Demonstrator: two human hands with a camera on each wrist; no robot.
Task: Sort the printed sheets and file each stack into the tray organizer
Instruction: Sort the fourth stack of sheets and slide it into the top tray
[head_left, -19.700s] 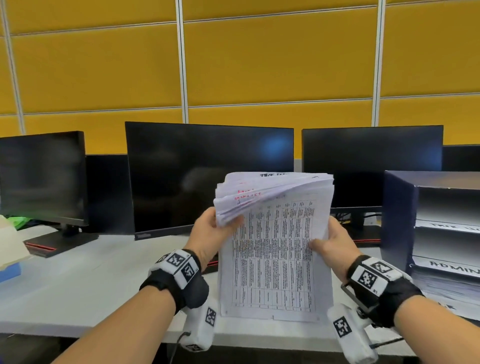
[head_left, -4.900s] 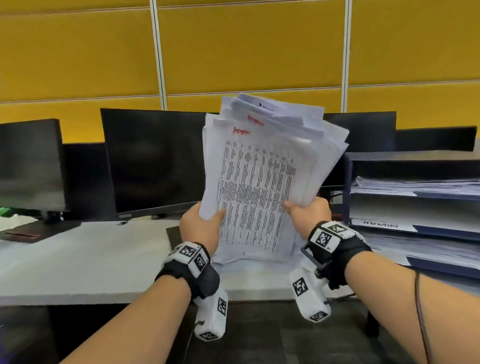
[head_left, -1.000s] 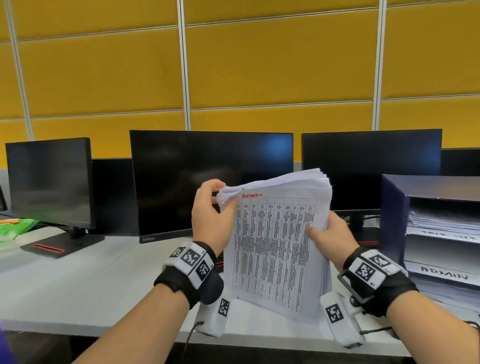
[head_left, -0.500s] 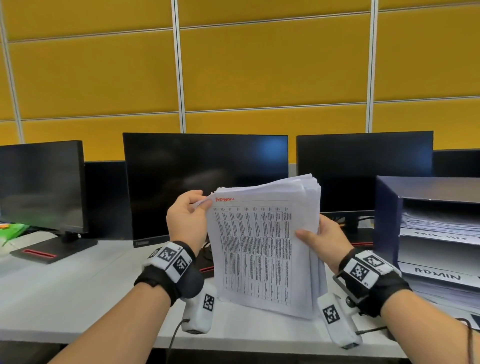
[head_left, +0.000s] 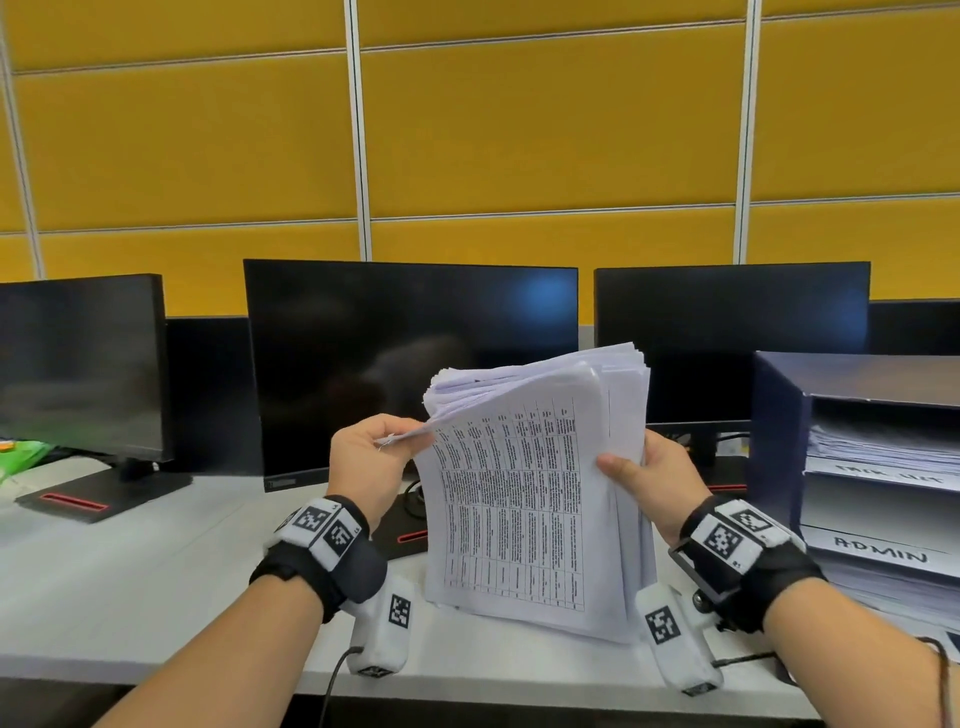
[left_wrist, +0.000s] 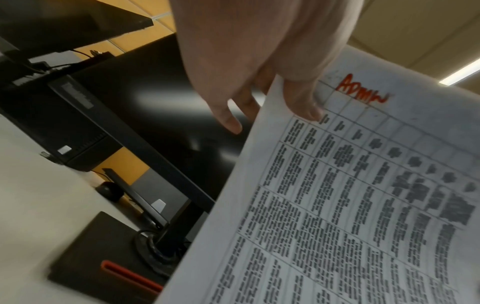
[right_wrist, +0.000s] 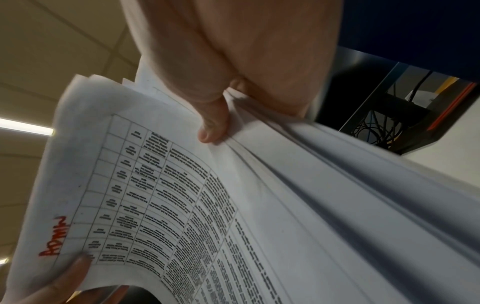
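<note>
A thick stack of printed sheets (head_left: 535, 499) stands on end on the white desk (head_left: 130, 587), its front page a printed table. My right hand (head_left: 644, 470) grips the stack's right edge, thumb on the front page (right_wrist: 215, 127). My left hand (head_left: 371, 457) pinches the top left corner of the front sheet (left_wrist: 337, 185) and bends it down and forward, thumb on the print (left_wrist: 306, 107). Red handwriting "ADMIN" (left_wrist: 361, 88) marks that corner (right_wrist: 53, 236). The dark blue tray organizer (head_left: 779, 415) stands at right, its shelves holding paper.
Three dark monitors (head_left: 410, 364) line the back of the desk before a yellow partition. Monitor bases with red strips (head_left: 72, 501) sit on the desk. The organizer's lower shelf bears an "ADMIN" label (head_left: 880, 556). Something green (head_left: 21, 457) lies at far left.
My left hand has pulled the front sheet's top corner down and toward me, curling the upper pages forward so their edges fan out. My right hand keeps its grip.
</note>
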